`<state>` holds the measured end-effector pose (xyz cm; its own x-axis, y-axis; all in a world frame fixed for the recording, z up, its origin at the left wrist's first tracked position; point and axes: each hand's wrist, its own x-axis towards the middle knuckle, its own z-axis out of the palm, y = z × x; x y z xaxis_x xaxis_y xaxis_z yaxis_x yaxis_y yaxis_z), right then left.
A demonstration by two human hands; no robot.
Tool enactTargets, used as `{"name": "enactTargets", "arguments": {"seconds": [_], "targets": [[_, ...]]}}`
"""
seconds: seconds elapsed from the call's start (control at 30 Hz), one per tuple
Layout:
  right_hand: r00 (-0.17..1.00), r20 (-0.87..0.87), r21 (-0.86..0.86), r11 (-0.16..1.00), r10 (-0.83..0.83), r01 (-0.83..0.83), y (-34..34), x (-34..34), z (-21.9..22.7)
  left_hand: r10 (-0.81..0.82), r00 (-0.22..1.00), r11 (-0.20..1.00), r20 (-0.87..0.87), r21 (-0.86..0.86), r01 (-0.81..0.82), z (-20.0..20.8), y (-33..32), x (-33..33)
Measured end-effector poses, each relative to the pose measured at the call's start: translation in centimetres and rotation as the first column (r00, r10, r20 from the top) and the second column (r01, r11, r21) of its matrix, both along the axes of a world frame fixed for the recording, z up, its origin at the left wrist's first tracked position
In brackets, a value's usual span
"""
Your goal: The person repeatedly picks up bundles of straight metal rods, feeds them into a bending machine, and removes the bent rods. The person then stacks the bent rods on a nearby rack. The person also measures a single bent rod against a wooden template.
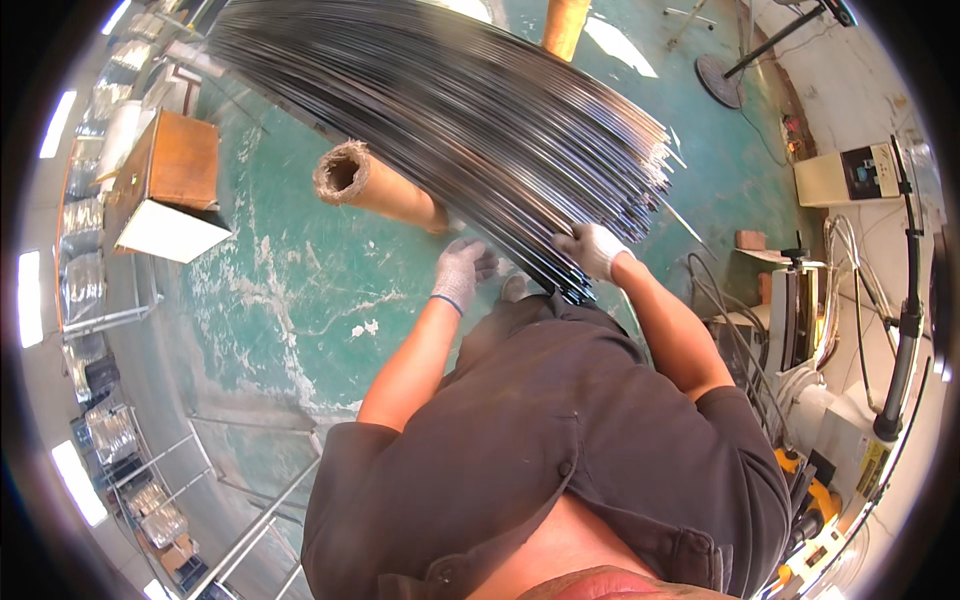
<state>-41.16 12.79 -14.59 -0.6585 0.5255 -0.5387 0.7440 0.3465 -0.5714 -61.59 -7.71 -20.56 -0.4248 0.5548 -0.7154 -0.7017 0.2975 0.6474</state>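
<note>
Rods [480, 130] over a tube [398, 195], right hand [595, 250] at their near ends, left hand [466, 270] left of them, box [184, 165] farther left.

Dark rods [430, 120] blurry, esp. upper pt., & cut off @ top edge; brown tube [395, 192] part-hidden

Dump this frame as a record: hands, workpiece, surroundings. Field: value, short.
left hand: light glove, fingers loosely spread, nothing seen in it
right hand: light glove, touching the near rod ends; firmness of grip unclear
rods: long, dark, in a thick bundle; near ends uneven
tube: brown, frayed open end, left of the bundle
second tube: brown, beyond the bundle
floor: green, worn pale in patches
</note>
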Motion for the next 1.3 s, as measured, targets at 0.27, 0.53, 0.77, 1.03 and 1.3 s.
{"name": "enactTargets", "arguments": {"seconds": [0.27,0.53,0.77,1.03,1.3], "targets": [[0.889,0.434,0.168,0.983,-0.144,0.077,-10.2,26.7,6.1,0.107,0.928,0.969,0.357,0.174,-0.178,0.9,8.5,-3.4],[0.775,0.396,0.498,0.824,-0.493,0.27,-22.3,43.2,8.5,0.194,0.873,0.954,0.448,0.122,-0.275,-2.4,7.4,-3.3],[0.822,0.037,0.433,0.75,-0.569,0.5,-21.3,30.2,5.3,0.003,0.916,0.965,0.402,0.239,-0.108,2.1,3.3,5.1],[0.652,0.206,-0.068,0.654,-0.73,0.753,-20.4,41.6,8.9,-0.122,0.901,0.95,0.416,0.313,-0.015,4.5,1.4,16.2],[0.781,0.159,0.3,0.783,-0.604,0.545,-23.0,45.9,5.5,-0.015,0.913,0.975,0.407,0.209,-0.078,2.0,0.4,22.8]]}}
